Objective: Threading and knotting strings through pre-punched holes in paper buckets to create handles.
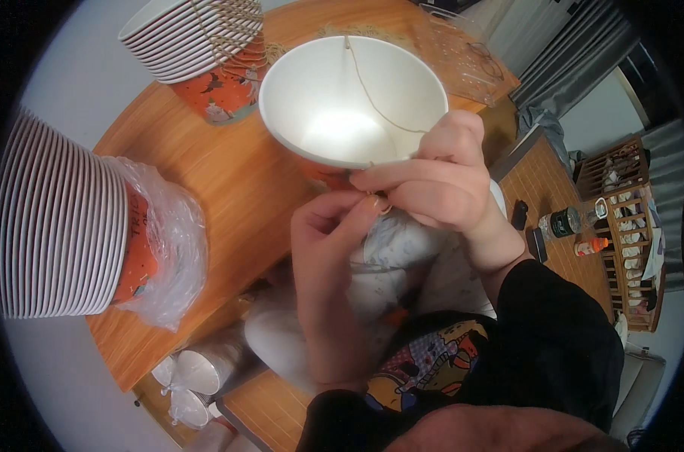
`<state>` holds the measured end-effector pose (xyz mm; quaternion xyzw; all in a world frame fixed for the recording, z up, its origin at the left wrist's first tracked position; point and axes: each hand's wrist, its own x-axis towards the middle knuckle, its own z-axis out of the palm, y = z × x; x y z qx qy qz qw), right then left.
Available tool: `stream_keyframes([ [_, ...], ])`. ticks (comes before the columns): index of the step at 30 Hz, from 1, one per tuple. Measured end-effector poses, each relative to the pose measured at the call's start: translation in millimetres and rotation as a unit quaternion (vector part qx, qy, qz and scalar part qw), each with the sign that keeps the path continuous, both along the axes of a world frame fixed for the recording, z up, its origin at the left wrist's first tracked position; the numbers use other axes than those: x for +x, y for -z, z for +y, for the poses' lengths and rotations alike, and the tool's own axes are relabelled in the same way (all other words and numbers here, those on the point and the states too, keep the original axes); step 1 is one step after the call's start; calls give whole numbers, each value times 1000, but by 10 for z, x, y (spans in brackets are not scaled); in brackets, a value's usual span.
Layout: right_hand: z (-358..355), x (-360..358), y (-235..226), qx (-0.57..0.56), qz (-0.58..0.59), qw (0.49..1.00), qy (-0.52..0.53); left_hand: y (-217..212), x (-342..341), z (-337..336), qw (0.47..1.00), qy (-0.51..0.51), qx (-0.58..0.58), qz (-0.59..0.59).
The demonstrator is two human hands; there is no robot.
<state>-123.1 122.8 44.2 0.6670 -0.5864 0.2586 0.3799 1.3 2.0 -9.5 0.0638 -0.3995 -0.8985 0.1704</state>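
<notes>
A paper bucket (304, 98), white inside with a bit of orange print showing outside, stands tilted at the near edge of the table, its mouth toward me. Tan string (366, 90) hangs from the far side of its rim, crosses the opening and runs to my right hand. At the near rim my left hand (328, 245) pinches the string between thumb and forefinger, where a small loop shows. My right hand (443, 181) is closed beside it, its fingertips on the same string just under the rim. The fingers partly hide the string's end.
Nested orange buckets (217, 90) with string draped over them stand at the back left. A taller stack (63, 218), partly in clear plastic wrap (172, 256), is at the left. More white cups or buckets (198, 373) sit below the table (236, 181). Loose string (361, 32) lies behind the bucket.
</notes>
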Motion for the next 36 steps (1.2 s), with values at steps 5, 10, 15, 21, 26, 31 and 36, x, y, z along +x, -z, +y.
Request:
stream_keyframes([
  [5,35,28,-31,-4,-48,999,15,28,-16,-8,1000,-13,-3,-2],
  [10,167,100,177,-37,-136,990,-12,-29,-23,30,998,-43,-44,-5],
  [15,144,203,226,-67,-161,984,-16,27,-29,48,999,-44,-22,21],
  [21,53,234,326,-95,-138,986,18,36,-41,51,997,-51,-58,16],
  [26,-6,278,421,-119,-264,957,-9,7,-85,60,996,-61,-60,-22],
  [31,-25,268,506,-141,-345,926,-56,33,-106,55,996,-83,21,-9],
  [36,-2,277,517,-146,-363,918,-58,56,-122,89,996,-93,-1,-2],
])
